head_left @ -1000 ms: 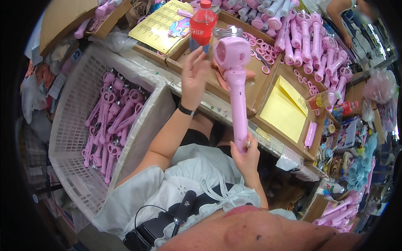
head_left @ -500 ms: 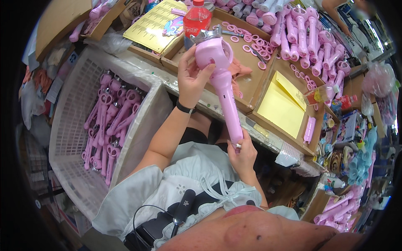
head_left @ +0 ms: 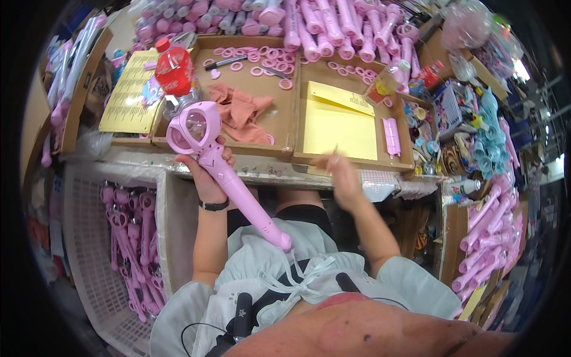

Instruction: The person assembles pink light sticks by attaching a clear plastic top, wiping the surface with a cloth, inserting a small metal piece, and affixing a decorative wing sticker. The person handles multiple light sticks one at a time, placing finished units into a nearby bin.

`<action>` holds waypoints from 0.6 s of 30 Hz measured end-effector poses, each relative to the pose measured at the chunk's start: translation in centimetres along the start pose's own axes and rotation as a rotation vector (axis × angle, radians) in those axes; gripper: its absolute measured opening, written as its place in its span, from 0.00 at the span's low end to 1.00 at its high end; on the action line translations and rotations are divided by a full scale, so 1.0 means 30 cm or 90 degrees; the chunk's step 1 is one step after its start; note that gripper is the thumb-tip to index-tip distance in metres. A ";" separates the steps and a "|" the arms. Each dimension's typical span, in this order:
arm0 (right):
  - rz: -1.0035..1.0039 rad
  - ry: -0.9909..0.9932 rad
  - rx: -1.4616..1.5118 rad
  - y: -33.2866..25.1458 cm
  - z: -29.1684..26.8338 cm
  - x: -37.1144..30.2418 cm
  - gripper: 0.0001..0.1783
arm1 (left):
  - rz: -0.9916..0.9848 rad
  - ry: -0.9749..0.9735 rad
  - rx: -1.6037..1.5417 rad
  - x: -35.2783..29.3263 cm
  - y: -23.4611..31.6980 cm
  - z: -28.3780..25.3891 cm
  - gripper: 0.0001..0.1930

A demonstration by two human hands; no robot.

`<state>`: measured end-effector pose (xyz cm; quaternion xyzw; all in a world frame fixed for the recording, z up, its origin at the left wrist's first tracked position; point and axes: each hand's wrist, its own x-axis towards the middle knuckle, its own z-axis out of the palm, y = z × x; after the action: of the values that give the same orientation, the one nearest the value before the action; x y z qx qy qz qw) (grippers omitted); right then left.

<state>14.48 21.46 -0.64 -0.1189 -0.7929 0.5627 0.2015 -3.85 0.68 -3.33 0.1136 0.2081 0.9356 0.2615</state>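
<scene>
My left hand (head_left: 208, 181) is closed around the neck of a pink toy wand (head_left: 247, 202). The wand slants across my front, its ring-shaped head with a clear window at the upper left and its handle end low over my lap. A silvery piece tops the head. My right hand (head_left: 345, 181) is off the wand, raised by the table's front edge near a yellow paper sheet (head_left: 339, 134). Motion blurs its fingers, and I cannot make out anything in them. Behind the wand's head lies a crumpled orange cloth (head_left: 241, 113) in a cardboard tray (head_left: 282, 134).
Pink rings (head_left: 270, 62) and a black pen (head_left: 226, 62) lie in the tray. A bottle of red drink (head_left: 174, 68) stands left of it. Many pink wand parts (head_left: 333, 24) are piled behind. A white basket (head_left: 89, 238) of finished-looking wands sits at my left.
The wand has shifted left and down, its head turned to show the window. My right hand has let go of the handle end and moved up to the table edge. The view has turned rightward.
</scene>
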 end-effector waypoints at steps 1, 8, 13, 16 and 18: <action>-0.004 0.070 -0.129 0.002 -0.069 0.056 0.11 | 0.009 0.037 0.043 0.000 -0.007 0.002 0.43; -0.203 -0.047 -0.548 0.129 -0.258 0.315 0.16 | 0.034 0.081 0.171 0.006 -0.050 0.021 0.37; -0.202 0.589 -0.344 0.197 -0.451 0.494 0.37 | 0.029 0.118 0.190 0.016 -0.069 -0.002 0.38; -0.156 0.650 -0.370 0.257 -0.549 0.607 0.49 | 0.038 0.111 0.209 0.017 -0.078 -0.011 0.39; -0.086 0.613 -0.302 0.272 -0.571 0.642 0.51 | 0.059 0.088 0.219 0.017 -0.082 -0.014 0.40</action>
<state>4.80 46.68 0.15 -0.3539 -0.7222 0.2359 0.5454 -3.33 2.72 -4.75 0.1015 0.3773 0.9028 0.1799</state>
